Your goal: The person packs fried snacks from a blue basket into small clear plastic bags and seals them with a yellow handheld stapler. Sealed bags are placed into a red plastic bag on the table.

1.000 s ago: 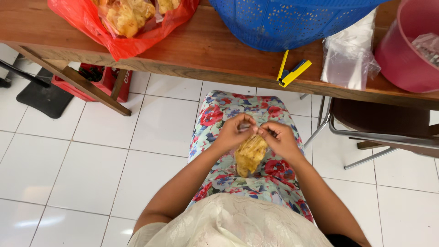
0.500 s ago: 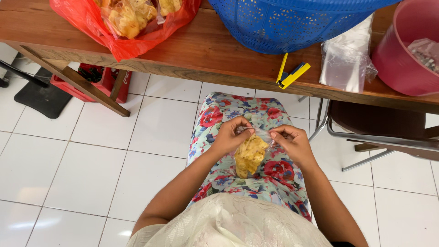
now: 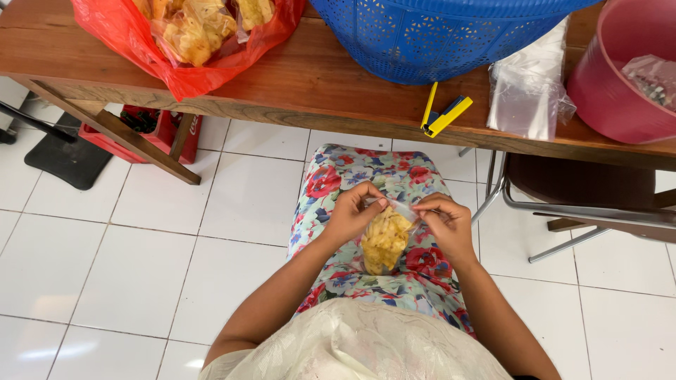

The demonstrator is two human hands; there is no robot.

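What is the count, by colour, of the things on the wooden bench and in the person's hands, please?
Red: 1, red bag of chips
Blue: 1, basket
Yellow: 1, stapler
Clear: 2, stack of bags, small chip bag held by both hands
Pink: 1, bucket
Total: 6

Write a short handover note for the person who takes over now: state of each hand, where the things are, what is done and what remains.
Left hand: pinching the top of the small clear bag of yellow chips.
Right hand: pinching the same top from the other side.
The bag rests on the lap, filled.
On the wooden table: yellow stapler, empty clear bags.
Left: bag top not yet stapled.
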